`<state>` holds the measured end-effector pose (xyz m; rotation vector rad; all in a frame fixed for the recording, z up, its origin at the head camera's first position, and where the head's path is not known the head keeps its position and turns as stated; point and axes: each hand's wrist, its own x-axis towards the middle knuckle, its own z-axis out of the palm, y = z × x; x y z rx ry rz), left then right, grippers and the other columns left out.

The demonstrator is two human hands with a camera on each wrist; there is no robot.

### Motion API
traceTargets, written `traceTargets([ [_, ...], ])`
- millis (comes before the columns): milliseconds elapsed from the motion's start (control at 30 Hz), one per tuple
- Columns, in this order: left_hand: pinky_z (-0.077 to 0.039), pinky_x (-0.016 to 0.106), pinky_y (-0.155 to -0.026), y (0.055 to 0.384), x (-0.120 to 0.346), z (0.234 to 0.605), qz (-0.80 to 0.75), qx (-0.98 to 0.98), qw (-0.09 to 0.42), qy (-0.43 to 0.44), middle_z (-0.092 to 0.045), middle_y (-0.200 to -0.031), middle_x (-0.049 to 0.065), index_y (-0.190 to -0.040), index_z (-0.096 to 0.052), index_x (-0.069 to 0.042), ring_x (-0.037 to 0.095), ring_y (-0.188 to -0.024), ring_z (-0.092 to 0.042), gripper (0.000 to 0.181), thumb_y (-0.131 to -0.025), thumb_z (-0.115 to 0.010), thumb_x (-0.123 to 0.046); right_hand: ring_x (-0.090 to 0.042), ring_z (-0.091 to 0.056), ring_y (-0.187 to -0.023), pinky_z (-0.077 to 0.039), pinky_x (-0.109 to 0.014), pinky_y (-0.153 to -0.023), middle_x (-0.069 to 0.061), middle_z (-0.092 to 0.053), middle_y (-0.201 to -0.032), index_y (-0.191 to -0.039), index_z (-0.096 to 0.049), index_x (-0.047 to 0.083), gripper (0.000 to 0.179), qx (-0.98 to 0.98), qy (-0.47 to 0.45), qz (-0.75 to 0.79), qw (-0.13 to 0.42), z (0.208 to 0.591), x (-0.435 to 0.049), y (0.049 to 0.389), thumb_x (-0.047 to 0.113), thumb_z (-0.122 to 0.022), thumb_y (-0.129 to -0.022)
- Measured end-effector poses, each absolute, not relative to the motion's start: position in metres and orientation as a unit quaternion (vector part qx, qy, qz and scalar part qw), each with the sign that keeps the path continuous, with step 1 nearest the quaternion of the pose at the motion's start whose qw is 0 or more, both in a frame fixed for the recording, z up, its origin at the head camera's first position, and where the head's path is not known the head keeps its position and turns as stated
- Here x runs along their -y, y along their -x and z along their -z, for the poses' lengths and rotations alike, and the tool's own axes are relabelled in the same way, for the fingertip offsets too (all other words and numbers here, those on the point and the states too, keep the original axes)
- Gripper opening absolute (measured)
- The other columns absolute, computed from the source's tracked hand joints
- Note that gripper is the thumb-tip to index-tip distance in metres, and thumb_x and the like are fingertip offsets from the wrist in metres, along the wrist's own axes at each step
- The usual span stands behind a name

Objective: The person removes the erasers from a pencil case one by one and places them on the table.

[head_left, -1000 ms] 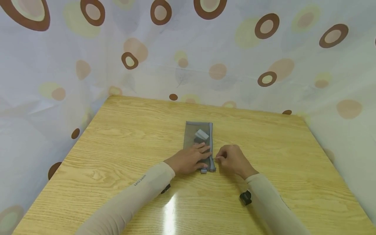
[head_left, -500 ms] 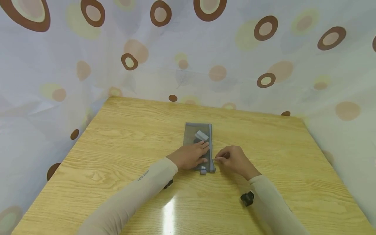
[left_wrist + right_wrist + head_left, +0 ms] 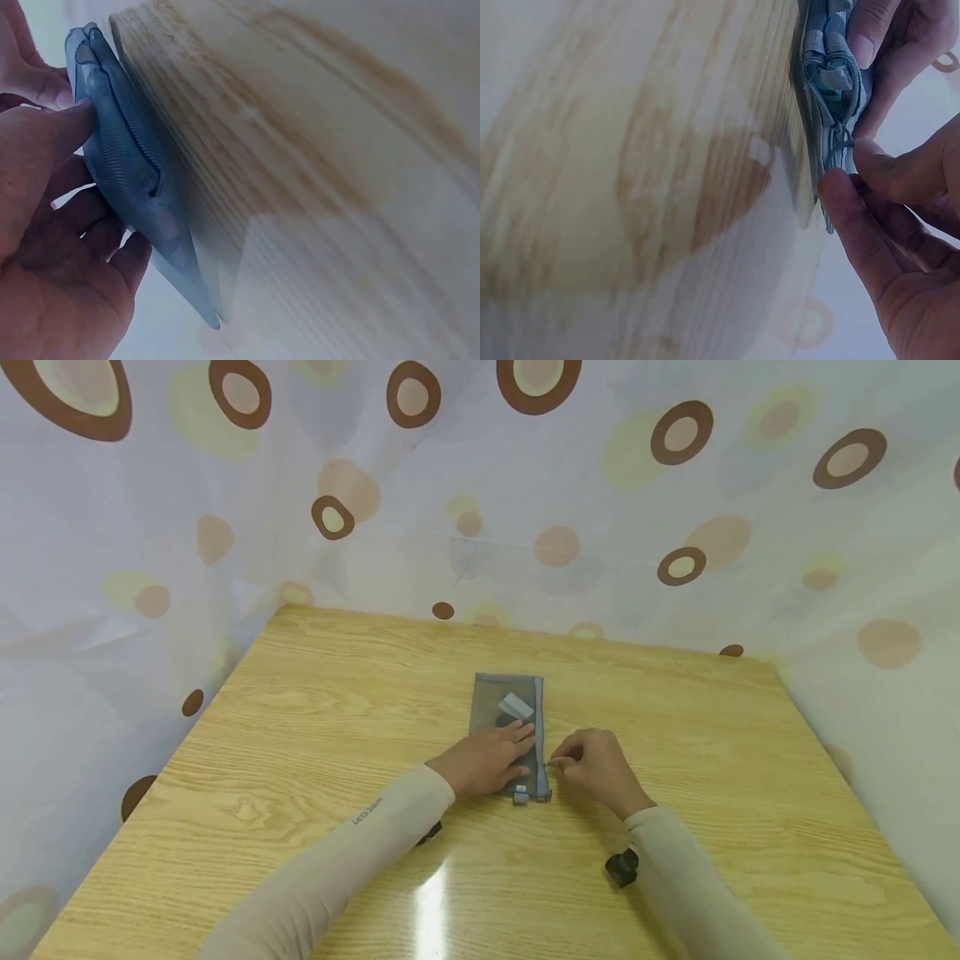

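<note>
A grey mesh zipper pouch (image 3: pixel 486 702) lies flat on the table, its zipper edge toward the right. Through the mesh a pale, box-like item (image 3: pixel 517 705) shows, with something dark beside it. My left hand (image 3: pixel 487 760) rests on the pouch, fingers spread over it. In the left wrist view, its thumb touches the pouch near the zipper (image 3: pixel 133 124). My right hand (image 3: pixel 600 768) pinches the zipper pull (image 3: pixel 842 142) between thumb and forefinger at the near part of the right edge. The zipper gapes at its near end, beside the fabric tab (image 3: pixel 521 798).
The wooden table (image 3: pixel 315 718) extends around the pouch on all sides. Patterned white sheeting (image 3: pixel 420 560) hangs behind the table and at both sides. Each wrist carries a small black camera, such as the right wrist's camera (image 3: pixel 622 867).
My left hand has shifted slightly toward the left on the pouch, uncovering more of its near end. My right hand stays at the zipper pull, hardly moved.
</note>
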<state>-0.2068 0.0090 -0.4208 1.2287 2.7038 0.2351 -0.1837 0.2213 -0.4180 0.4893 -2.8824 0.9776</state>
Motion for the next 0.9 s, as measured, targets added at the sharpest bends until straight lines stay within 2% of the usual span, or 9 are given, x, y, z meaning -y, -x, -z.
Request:
traceTargets([
  [400,-0.027,0.035,-0.121,0.206,-0.007,0.422,-0.092,-0.908,0.099,-0.398,-0.022,-0.166,0.008,-0.158,-0.034,-0.007,0.022,-0.153,-0.019,0.060,-0.108,-0.047,-0.037,-0.021,-0.069,-0.072,-0.060,-0.040,-0.066,-0.007,-0.075,-0.080,-0.080,-0.080,0.003,0.011,0.939,-0.140,-0.308,0.063,0.422,-0.219,0.190,-0.005,-0.072,-0.084],
  [533,-0.027,0.035,-0.121,0.205,-0.007,0.419,-0.094,-0.906,0.102,-0.401,-0.023,-0.166,0.009,-0.157,-0.035,-0.006,0.023,-0.153,-0.020,0.059,-0.108,-0.048,-0.037,-0.019,-0.069,-0.074,-0.059,-0.041,-0.069,-0.005,-0.076,-0.082,-0.083,-0.080,0.004,0.008,0.941,-0.153,-0.297,0.047,0.423,-0.222,0.191,-0.001,-0.075,-0.086],
  [633,-0.025,0.036,-0.122,0.208,-0.008,0.414,-0.082,-0.903,0.125,-0.403,-0.020,-0.167,0.008,-0.158,-0.033,-0.007,0.024,-0.153,-0.018,0.062,-0.107,-0.047,-0.040,-0.018,-0.069,-0.075,-0.060,-0.039,-0.070,-0.005,-0.076,-0.085,-0.086,-0.080,0.005,0.006,0.937,-0.161,-0.308,0.033,0.422,-0.226,0.191,0.001,-0.076,-0.089],
  [767,-0.023,0.037,-0.123,0.215,-0.011,0.405,-0.089,-0.902,0.156,-0.394,-0.018,-0.167,0.008,-0.159,-0.032,-0.008,0.024,-0.154,-0.017,0.063,-0.108,-0.045,-0.042,-0.017,-0.069,-0.074,-0.060,-0.034,-0.066,-0.008,-0.076,-0.090,-0.087,-0.080,0.004,0.006,0.931,-0.156,-0.330,0.013,0.418,-0.228,0.191,0.002,-0.075,-0.091],
  [900,-0.022,0.038,-0.123,0.220,-0.014,0.404,-0.091,-0.910,0.152,-0.374,-0.021,-0.167,0.009,-0.158,-0.033,-0.006,0.024,-0.153,-0.019,0.060,-0.109,-0.042,-0.040,-0.017,-0.069,-0.073,-0.059,-0.032,-0.063,-0.010,-0.076,-0.092,-0.089,-0.080,0.003,0.007,0.931,-0.147,-0.334,-0.005,0.414,-0.227,0.190,0.003,-0.074,-0.092],
])
